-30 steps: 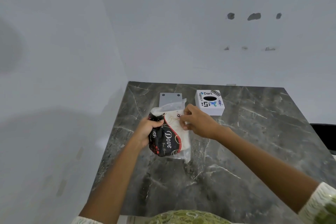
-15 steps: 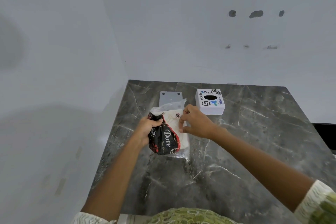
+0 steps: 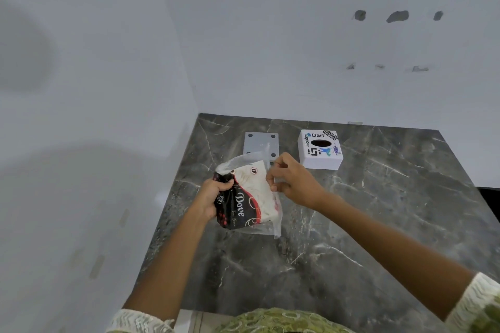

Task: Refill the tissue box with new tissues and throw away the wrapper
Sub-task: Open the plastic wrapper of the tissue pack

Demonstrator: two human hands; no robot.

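Sitting at the far side of the dark marble table (image 3: 351, 238) is the white tissue box (image 3: 320, 149), its oval top slot dark, so its contents cannot be told; printed stickers cover its top. Lying flat just left of it is a grey square plate (image 3: 257, 142) with holes at its corners. In front of both, the tissue pack (image 3: 247, 196) is being held up above the table between two hands: a black and red wrapper printed "Dove", with white tissues showing through its clear part and a clear flap standing open at the top. The left hand (image 3: 212, 197) is gripping the pack's left edge, fingers wrapped tight round the wrapper with the thumb pressing on the front. The right hand (image 3: 293, 184) is pinching the clear plastic at the pack's upper right edge, thumb and fingertips closed on the film, the other fingers curled. Both forearms are reaching in from below, pale patterned sleeves showing at the frame's bottom. Pale walls are meeting in a corner behind the table, and the right wall is showing several chipped patches.
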